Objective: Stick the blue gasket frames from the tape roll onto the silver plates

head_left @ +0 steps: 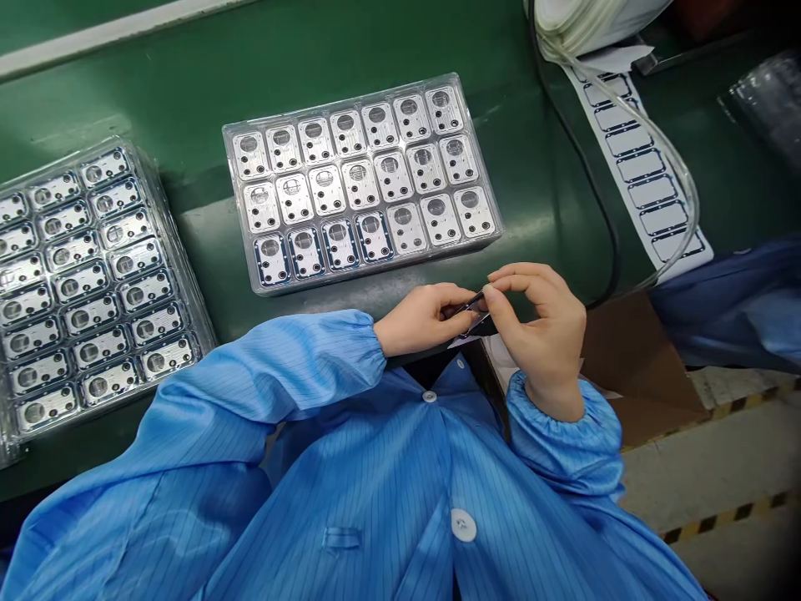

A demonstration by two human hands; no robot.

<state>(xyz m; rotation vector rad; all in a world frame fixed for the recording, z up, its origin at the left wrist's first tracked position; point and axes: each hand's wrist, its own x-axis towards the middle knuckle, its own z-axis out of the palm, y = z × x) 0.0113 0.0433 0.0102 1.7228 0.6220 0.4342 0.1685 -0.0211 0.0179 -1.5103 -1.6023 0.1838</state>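
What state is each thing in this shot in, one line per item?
Left hand, pinching the dark film piece
Right hand, pinching the same piece from the other side
Middle clear tray, every pocket holding a metal plate
Four bottom-row metal plates, blue-edged; the other plates bare
Left clear tray, filled with metal plates
Backing strip, lying flat, carrying blue-outlined frames

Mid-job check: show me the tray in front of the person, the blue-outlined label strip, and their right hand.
Clear plastic tray (381, 265): head view, point on its near rim.
Blue-outlined label strip (639, 167): head view, point on one label.
Right hand (546, 330): head view, point on the back of the hand.
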